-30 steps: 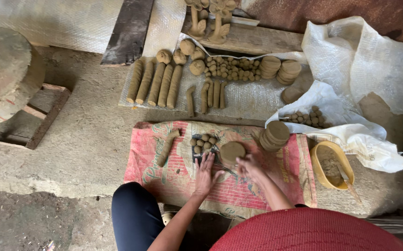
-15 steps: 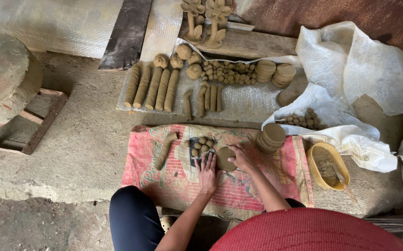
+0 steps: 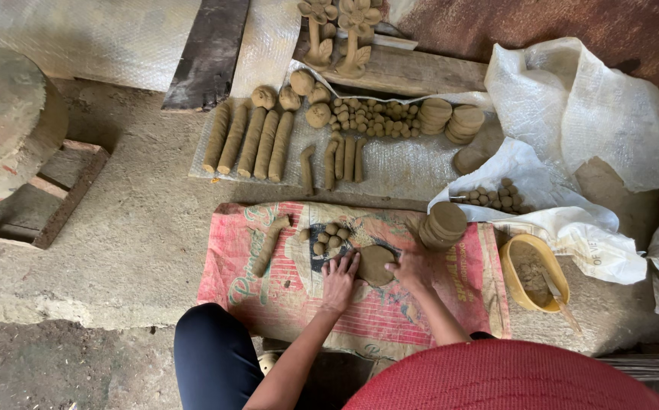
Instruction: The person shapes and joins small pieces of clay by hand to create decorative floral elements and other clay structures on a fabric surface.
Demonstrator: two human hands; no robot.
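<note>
A flat round clay disc [image 3: 376, 263] lies on the pink woven sack [image 3: 269, 277] spread on the floor. My left hand [image 3: 338, 279] rests flat beside the disc's left edge, fingers touching it. My right hand [image 3: 413, 267] presses against the disc's right edge. Several small clay balls [image 3: 326, 238] sit just beyond my left hand. A clay roll [image 3: 270, 244] lies on the sack's left part. A stack of clay discs [image 3: 442, 225] stands just beyond my right hand.
Clay rolls [image 3: 250, 140], balls [image 3: 371, 118] and disc stacks [image 3: 451, 119] lie on bubble wrap farther back. Clay flower figures [image 3: 337, 30] stand on a plank. A yellow bowl [image 3: 533, 273] with a tool sits right. White sacks [image 3: 580, 114] lie right; a stone wheel [image 3: 3, 114] left.
Both hands shifted slightly along the sack with the disc, which now lies flat between them. The camera view drifted a little.
</note>
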